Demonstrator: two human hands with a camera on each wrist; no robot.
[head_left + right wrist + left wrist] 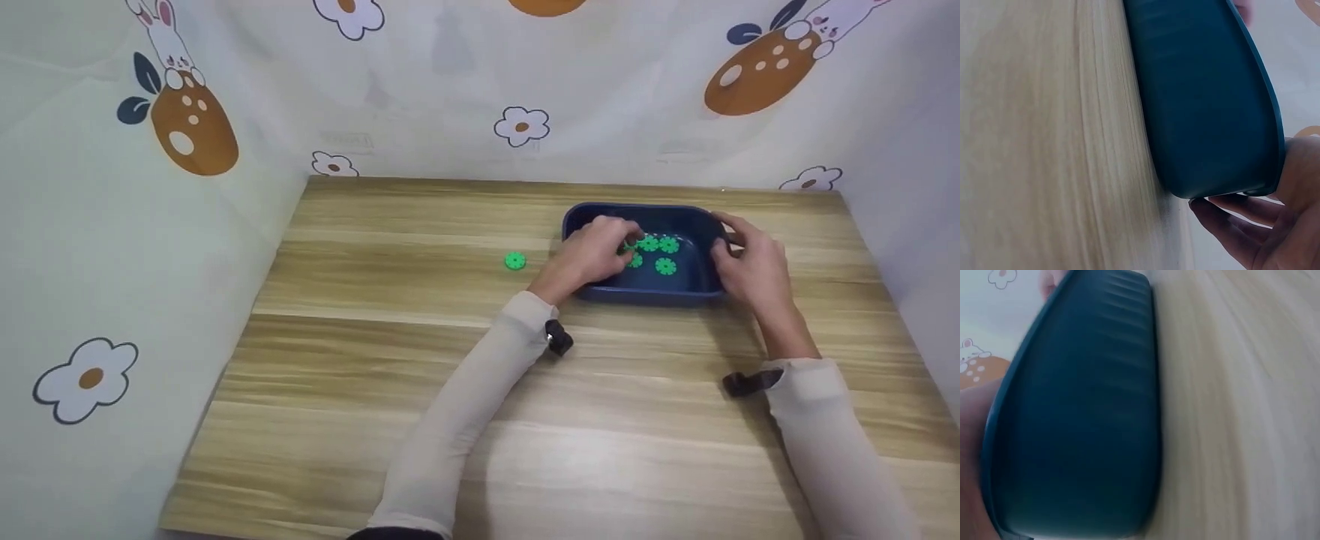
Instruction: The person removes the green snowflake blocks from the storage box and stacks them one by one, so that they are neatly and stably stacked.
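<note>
A dark blue rectangular basin (645,297) stands on the wooden table. Inside it lie several green notched discs (665,266), like flower-shaped building pieces. My left hand (596,251) reaches over the basin's left side, fingers bent down among the discs at its left. A green disc shows right at the fingertips; whether they pinch it I cannot tell. With thumb over the rim and fingers outside, my right hand (754,266) grips the basin's right end. In the right wrist view, fingers (1230,225) lie against the outside of the basin's end wall (1207,112).
One more green disc (515,260) lies on the table (390,375) left of the basin. A pale patterned cloth (435,90) rises behind the table's back edge and along its sides. Each wrist wears a small black camera.
</note>
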